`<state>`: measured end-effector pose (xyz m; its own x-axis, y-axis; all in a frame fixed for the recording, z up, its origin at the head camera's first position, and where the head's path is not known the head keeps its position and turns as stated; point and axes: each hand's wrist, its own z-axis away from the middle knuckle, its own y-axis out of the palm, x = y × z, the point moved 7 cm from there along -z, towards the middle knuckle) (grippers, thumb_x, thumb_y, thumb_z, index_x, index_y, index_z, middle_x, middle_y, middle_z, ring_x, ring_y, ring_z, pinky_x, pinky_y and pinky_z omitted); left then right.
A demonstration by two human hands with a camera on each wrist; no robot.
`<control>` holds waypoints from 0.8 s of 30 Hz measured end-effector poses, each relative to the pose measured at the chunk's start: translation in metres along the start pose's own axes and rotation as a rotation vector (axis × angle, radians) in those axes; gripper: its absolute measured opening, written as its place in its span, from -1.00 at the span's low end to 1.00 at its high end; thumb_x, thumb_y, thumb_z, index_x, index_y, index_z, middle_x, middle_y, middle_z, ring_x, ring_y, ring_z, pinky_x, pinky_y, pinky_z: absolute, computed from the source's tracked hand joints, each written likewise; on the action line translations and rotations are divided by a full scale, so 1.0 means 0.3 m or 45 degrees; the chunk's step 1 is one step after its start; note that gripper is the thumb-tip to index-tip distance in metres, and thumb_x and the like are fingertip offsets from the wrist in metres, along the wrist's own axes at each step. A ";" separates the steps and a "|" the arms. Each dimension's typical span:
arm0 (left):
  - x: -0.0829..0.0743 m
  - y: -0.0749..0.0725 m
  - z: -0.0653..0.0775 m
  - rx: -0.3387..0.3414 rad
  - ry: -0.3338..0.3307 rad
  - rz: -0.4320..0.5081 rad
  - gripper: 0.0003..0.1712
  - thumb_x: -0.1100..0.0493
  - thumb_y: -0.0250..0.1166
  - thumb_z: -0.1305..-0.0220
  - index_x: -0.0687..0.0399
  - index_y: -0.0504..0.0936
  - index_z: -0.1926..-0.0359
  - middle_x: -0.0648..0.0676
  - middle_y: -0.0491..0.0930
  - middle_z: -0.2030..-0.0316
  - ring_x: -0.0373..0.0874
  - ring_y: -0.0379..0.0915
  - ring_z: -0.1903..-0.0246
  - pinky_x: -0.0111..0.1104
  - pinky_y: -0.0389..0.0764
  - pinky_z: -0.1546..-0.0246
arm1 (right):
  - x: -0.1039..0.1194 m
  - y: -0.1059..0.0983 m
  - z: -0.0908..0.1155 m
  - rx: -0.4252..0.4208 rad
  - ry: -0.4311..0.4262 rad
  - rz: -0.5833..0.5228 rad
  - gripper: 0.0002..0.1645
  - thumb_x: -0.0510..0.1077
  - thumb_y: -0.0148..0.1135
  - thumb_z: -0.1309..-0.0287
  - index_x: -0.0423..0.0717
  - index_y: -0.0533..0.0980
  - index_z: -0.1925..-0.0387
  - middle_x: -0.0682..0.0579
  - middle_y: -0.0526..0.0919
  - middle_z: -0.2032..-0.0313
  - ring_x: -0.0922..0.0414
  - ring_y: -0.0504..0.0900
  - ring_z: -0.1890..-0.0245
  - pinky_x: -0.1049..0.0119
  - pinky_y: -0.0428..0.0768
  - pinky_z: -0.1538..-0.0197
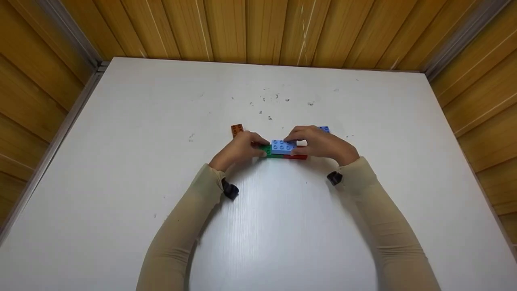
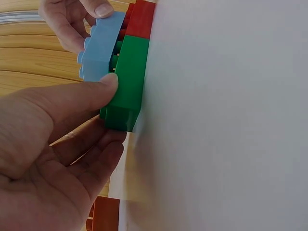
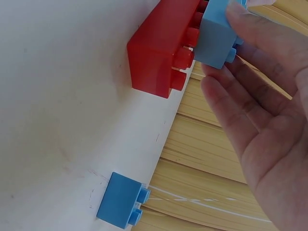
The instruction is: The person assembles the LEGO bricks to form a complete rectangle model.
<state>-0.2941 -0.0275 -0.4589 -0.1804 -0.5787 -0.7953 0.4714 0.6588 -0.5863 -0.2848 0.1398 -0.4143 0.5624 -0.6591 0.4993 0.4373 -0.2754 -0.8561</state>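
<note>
The left hand (image 1: 243,146) pinches a green plastic brick (image 2: 131,72), the right hand (image 1: 323,142) grips a light-blue plastic brick (image 1: 280,146) over its joint with a red plastic brick (image 3: 156,50): seemingly mid-joining, needing even downward pressure next

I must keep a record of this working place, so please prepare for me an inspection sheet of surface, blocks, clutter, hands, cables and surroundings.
Surface: white table, with small dark marks beyond the hands.
Job's things: green block and red block end to end; light blue block above both, studs visible in the gap.
Clutter: orange block and second blue block lie apart, perhaps spares.
Hands: left hand pinches the green block; right hand pinches the light blue block.
Cables: nothing seen.
Surroundings: wood-look panels on three sides, metal strips at the far corners.
</note>
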 end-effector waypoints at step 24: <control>0.008 0.001 -0.004 -0.002 -0.019 -0.011 -0.61 0.28 0.36 -0.17 0.11 0.66 -0.05 0.08 0.64 -0.03 -0.07 0.50 -0.08 -0.23 0.48 -0.18 | 0.007 0.008 -0.002 0.016 0.032 0.013 -0.54 -0.21 0.33 -0.14 -0.11 0.57 -0.11 -0.05 0.56 0.12 0.01 0.53 0.08 0.11 0.56 -0.04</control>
<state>-0.2954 -0.0279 -0.4611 -0.1713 -0.5917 -0.7877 0.4687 0.6543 -0.5934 -0.2832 0.1374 -0.4153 0.5491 -0.6792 0.4870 0.4406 -0.2599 -0.8593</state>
